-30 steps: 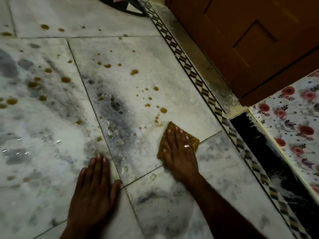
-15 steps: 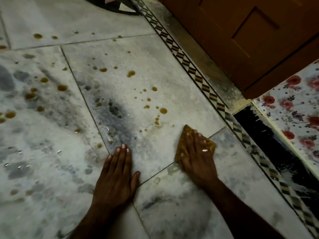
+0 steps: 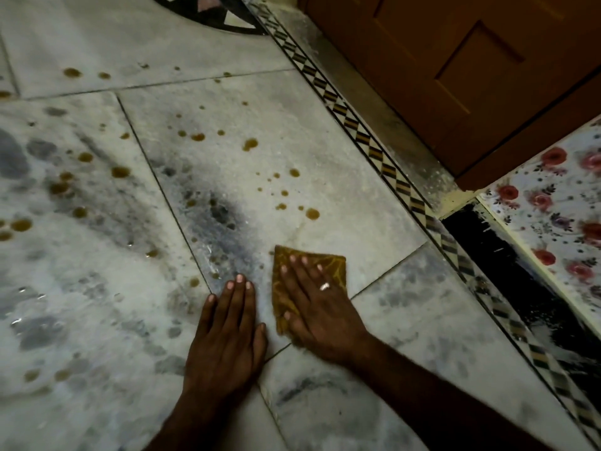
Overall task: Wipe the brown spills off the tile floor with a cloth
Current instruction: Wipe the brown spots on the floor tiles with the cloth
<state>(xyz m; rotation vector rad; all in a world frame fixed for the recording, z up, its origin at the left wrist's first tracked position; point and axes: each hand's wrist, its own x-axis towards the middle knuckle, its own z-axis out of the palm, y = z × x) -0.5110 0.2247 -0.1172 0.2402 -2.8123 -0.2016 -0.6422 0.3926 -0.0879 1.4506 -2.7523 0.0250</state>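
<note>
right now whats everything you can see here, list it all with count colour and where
cloth: one, yellow-brown, folded flat on the floor under the right hand
brown spills: many drops, scattered beyond the cloth and across the left tiles
tile floor: one, pale grey marble with dark patches, fills most of the view
border strip: one, black and tan diamond pattern, runs diagonally along the floor's right edge
door: one, brown wood, top right
floral sheet: one, white with red roses, right edge
left hand: one, flat on bare floor beside the cloth
right hand: one, ring on a finger, pressed flat on the cloth
</note>
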